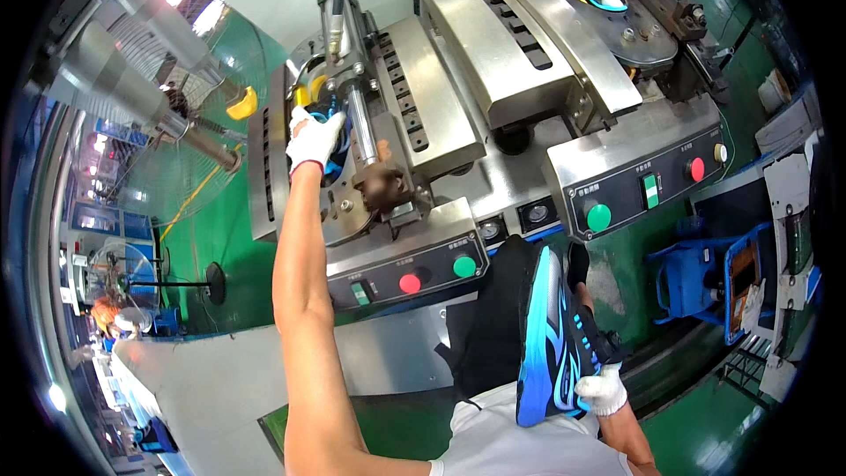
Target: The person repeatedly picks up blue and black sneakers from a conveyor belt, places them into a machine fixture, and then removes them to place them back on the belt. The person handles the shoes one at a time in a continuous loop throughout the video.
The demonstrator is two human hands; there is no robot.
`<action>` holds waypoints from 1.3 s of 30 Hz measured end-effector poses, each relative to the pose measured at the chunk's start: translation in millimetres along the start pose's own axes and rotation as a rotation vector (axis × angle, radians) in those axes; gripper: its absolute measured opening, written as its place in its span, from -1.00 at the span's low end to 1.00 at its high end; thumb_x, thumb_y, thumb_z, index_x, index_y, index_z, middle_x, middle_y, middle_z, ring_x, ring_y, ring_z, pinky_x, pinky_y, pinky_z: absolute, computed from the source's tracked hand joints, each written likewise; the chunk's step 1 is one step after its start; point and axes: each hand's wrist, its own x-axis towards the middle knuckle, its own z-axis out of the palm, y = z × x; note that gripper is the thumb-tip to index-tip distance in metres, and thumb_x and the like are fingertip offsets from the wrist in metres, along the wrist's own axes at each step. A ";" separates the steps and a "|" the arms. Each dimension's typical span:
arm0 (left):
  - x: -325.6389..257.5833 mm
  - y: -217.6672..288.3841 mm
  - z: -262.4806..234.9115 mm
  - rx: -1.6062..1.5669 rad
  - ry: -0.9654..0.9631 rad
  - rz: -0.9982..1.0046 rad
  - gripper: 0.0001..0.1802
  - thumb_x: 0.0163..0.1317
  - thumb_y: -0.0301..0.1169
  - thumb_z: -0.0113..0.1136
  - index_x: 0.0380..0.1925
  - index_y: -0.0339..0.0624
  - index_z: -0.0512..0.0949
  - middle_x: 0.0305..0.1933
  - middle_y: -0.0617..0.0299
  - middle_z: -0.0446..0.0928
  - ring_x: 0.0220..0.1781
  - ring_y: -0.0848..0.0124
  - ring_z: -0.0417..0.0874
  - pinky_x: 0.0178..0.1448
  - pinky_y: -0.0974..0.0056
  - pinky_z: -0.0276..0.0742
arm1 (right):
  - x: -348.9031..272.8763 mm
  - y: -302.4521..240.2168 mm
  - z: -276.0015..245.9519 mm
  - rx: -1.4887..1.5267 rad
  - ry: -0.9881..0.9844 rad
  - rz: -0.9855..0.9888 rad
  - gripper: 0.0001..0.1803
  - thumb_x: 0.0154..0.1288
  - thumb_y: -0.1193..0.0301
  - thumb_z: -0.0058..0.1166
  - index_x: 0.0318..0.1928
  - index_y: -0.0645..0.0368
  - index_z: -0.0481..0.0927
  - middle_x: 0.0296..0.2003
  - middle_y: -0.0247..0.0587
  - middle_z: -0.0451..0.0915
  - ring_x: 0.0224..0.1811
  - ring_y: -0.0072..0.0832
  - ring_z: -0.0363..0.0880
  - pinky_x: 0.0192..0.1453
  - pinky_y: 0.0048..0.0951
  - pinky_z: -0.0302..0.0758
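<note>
Green factory flooring (229,238) is surrounding one steel pressing machine (493,115) with two work stations standing side by side. Each station is carrying one black control panel: the near panel (414,273) is showing one red button and one green button, and the far panel (652,189) is showing one green button, one red button and one small pale knob. Two round gauges (511,222) are sitting between the panels. Two fans are standing at the left: one large fan (185,106) close by and one smaller fan (115,269) further off.

Both hands are wearing white gloves. The left hand (315,141), with the arm stretched forward, is reaching into the left station beside one vertical chrome rod (361,123); its fingers are curling against a blue shoe part (333,163) seated there, but whether they are closing fully on it cannot be told. The right hand (604,390) is gripping one blue-and-black sports shoe (551,335) at its lower end, holding it upright near the person's body, sole side facing left, just below the near panel.

One blue bin (705,278) is standing on the floor at the right.
</note>
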 end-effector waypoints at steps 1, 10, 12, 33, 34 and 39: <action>7.5 -1.0 6.9 0.032 0.001 -0.036 0.01 0.13 0.14 0.46 0.39 -0.32 0.33 0.35 -0.32 0.54 0.38 -0.19 0.60 0.44 -0.10 0.49 | -0.5 2.0 -0.7 0.071 0.006 0.006 0.08 0.02 0.58 0.43 0.60 0.33 0.22 0.41 -0.03 0.50 0.37 -0.24 0.55 0.50 -0.16 0.49; 41.2 -30.8 -79.9 0.027 0.076 0.118 0.00 0.03 0.20 0.48 0.30 -0.36 0.51 0.22 -0.22 0.65 0.29 -0.04 0.68 0.37 0.03 0.56 | 22.1 -13.1 34.3 0.089 0.051 0.083 0.19 -0.08 0.56 0.50 0.63 0.29 0.19 0.40 0.03 0.53 0.28 -0.19 0.67 0.34 -0.18 0.68; 2.2 -34.5 -115.5 0.019 0.233 0.071 -0.06 0.05 0.15 0.50 0.27 -0.35 0.53 0.19 -0.19 0.67 0.25 0.01 0.71 0.34 0.04 0.57 | 25.3 -13.8 39.5 0.041 0.048 0.062 0.17 -0.04 0.62 0.45 0.63 0.24 0.19 0.40 -0.04 0.51 0.27 -0.25 0.62 0.31 -0.21 0.64; -511.1 -328.1 -27.4 -0.190 -0.033 -0.295 -0.44 -0.07 -0.23 0.59 -0.07 -0.14 0.57 -0.06 0.03 0.58 -0.04 -0.01 0.66 0.02 -0.09 0.55 | 369.0 -47.9 396.1 -0.884 -0.290 0.101 -0.81 0.26 0.44 0.38 -0.14 0.14 0.67 -0.27 -0.20 0.72 -0.37 -0.40 0.71 -0.38 -0.31 0.72; -523.7 -330.0 -19.8 -0.062 -0.081 -0.313 -0.40 -0.10 -0.25 0.61 -0.04 -0.16 0.58 -0.01 0.01 0.58 -0.02 -0.02 0.66 0.06 -0.10 0.57 | 388.0 -44.9 409.4 -1.022 -0.220 0.120 -0.81 0.25 0.48 0.36 -0.13 0.13 0.69 -0.28 -0.20 0.72 -0.36 -0.38 0.72 -0.37 -0.26 0.73; -521.0 -338.0 -3.9 -0.163 0.104 -0.218 -0.36 -0.17 -0.30 0.65 -0.03 -0.15 0.57 0.00 -0.07 0.54 0.01 -0.10 0.63 0.06 -0.15 0.59 | 474.3 -22.2 423.8 -1.414 -0.111 -0.007 -0.65 0.12 0.48 0.38 -0.04 0.28 0.73 -0.20 -0.13 0.75 -0.27 -0.28 0.77 -0.26 -0.18 0.77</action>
